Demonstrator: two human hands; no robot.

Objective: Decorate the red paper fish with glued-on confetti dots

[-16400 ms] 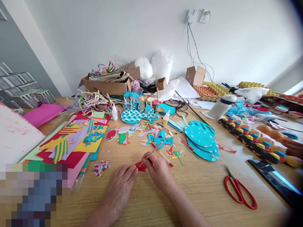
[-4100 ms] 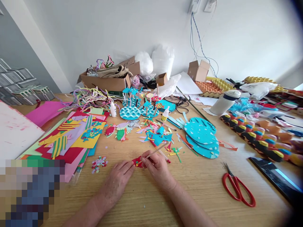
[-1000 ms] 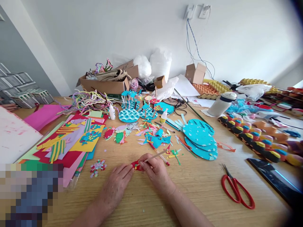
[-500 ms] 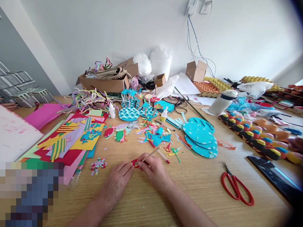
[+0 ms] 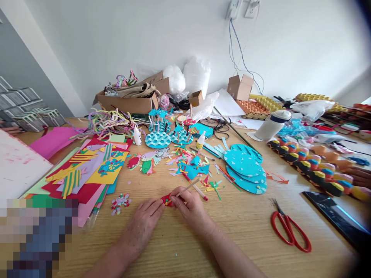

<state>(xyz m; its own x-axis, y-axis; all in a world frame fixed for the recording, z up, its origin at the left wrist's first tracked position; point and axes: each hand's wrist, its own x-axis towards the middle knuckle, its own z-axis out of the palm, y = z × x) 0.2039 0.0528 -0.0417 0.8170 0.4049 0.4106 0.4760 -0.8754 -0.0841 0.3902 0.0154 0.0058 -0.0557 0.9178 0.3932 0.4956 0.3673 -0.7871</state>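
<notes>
A small red paper piece [image 5: 167, 200] with green and yellow dots lies on the table between my hands. The fingertips of my left hand [image 5: 146, 220] press on its left end, fingers together and flat. My right hand [image 5: 188, 208] pinches a thin wooden stick [image 5: 188, 187] above the piece's right end, the stick slanting up to the right. Left of my hands is a pile of small coloured paper dots [image 5: 120, 203]. Paper fish [image 5: 148, 164] and coloured scraps [image 5: 193, 166] lie beyond my hands.
Red-handled scissors [image 5: 290, 227] and a black glossy device [image 5: 336, 216] lie at the right. Blue discs [image 5: 245, 166] are stacked right of centre. Glue bottles [image 5: 200, 140] stand behind the scraps. Coloured sheets [image 5: 84, 166] spread at the left. Another person's hand [image 5: 361, 177] shows at the right edge.
My right hand has shifted slightly right with the stick, uncovering more of the red piece and its dots. My left hand stays in place. The other person's hand shows more at the right edge.
</notes>
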